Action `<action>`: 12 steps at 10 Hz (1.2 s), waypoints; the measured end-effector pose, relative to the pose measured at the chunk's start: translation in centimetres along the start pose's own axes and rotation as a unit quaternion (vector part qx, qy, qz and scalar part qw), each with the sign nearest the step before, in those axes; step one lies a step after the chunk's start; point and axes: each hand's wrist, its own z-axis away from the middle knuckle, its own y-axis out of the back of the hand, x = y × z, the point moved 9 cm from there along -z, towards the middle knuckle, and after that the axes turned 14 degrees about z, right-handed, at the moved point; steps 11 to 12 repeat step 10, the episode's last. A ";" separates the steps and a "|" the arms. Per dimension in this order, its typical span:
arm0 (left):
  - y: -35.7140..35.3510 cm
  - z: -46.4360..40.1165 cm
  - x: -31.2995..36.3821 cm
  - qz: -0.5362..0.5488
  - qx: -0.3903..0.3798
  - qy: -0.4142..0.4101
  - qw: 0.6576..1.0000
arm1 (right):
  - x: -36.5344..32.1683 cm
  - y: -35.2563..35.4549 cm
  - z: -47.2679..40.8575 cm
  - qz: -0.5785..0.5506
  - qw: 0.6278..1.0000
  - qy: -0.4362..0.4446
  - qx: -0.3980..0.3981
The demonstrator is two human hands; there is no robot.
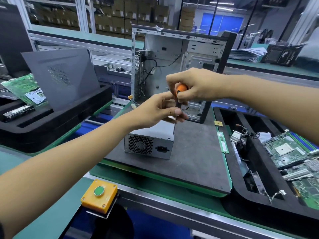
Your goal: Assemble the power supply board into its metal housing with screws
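Note:
A grey metal power supply housing [149, 144] lies on the dark work mat [195, 152], its fan grille and power socket facing me. My right hand [195, 85] grips the orange handle of a screwdriver [179, 99] held upright, its tip touching the housing's top right edge. My left hand [158, 109] pinches the thin shaft just below the black collar. Any screw under the tip is too small to make out.
An open computer case [174, 66] stands upright behind the housing. A black foam tray [229, 163] at right holds motherboards [293, 152] and cables. Another tray [51, 118] at left holds a grey side panel [60, 76] and boards. A yellow button box [99, 195] sits at the front edge.

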 end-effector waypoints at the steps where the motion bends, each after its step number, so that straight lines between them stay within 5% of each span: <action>1: -0.6 -1.0 -0.1 -0.001 0.020 -0.018 1.000 | 0.4 0.9 2.1 -0.010 0.997 -0.016 0.075; 3: 0.4 -0.6 -2.9 -0.331 0.056 0.007 0.942 | -0.6 -3.5 6.4 0.189 0.963 0.027 0.192; 5: 2.1 3.3 -2.8 -0.475 0.129 -0.026 0.870 | -0.7 -14.2 6.8 0.228 0.958 -0.028 0.174; 7: 2.5 6.1 -3.6 -0.513 0.144 -0.008 0.847 | -0.1 -20.5 6.4 0.014 0.988 -0.128 0.090; 8: 1.9 6.4 -3.4 -0.540 0.148 -0.029 0.828 | 1.4 -21.8 7.6 -0.124 0.967 -0.202 0.091; 9: 1.5 8.1 -3.3 -0.582 0.182 -0.087 0.787 | 1.7 -22.5 8.2 -0.182 0.953 -0.229 0.079; 10: 3.3 10.1 -3.5 -0.537 0.256 -0.057 0.802 | 2.2 -22.5 7.9 -0.195 0.947 -0.235 0.096; 12: 3.3 10.1 -3.5 -0.537 0.256 -0.057 0.802 | 2.2 -22.5 7.9 -0.195 0.947 -0.235 0.096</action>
